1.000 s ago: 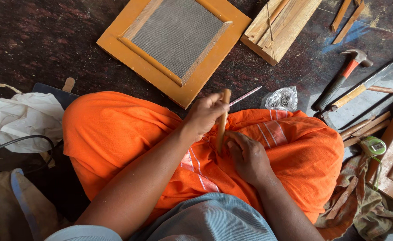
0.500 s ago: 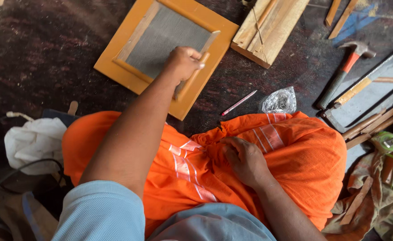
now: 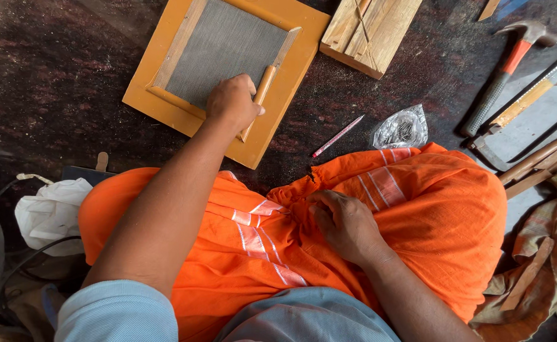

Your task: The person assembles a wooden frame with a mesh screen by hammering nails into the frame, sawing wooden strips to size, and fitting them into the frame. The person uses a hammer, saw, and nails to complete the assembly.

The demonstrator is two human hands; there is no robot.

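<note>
My left hand [image 3: 231, 101] reaches forward and grips a thin wooden strip [image 3: 264, 85]. It presses the strip along the inner right edge of an orange wooden frame [image 3: 164, 104] that holds a grey wire mesh [image 3: 224, 47] and lies flat on the dark floor. My right hand [image 3: 348, 225] rests in my lap on the orange cloth [image 3: 436, 202] with its fingers bent loosely against a fold and nothing in it.
A pink pencil [image 3: 337, 136] and a clear bag of small nails [image 3: 402, 128] lie just beyond my knees. A wooden block [image 3: 370, 28] sits behind the frame. A hammer [image 3: 503, 69], a saw [image 3: 531, 95] and wooden sticks lie at right. A white cloth [image 3: 50, 212] and cables are at left.
My left hand carried the wooden strip from my lap out to the frame and set it along the mesh's right edge. My right hand stayed on the cloth.
</note>
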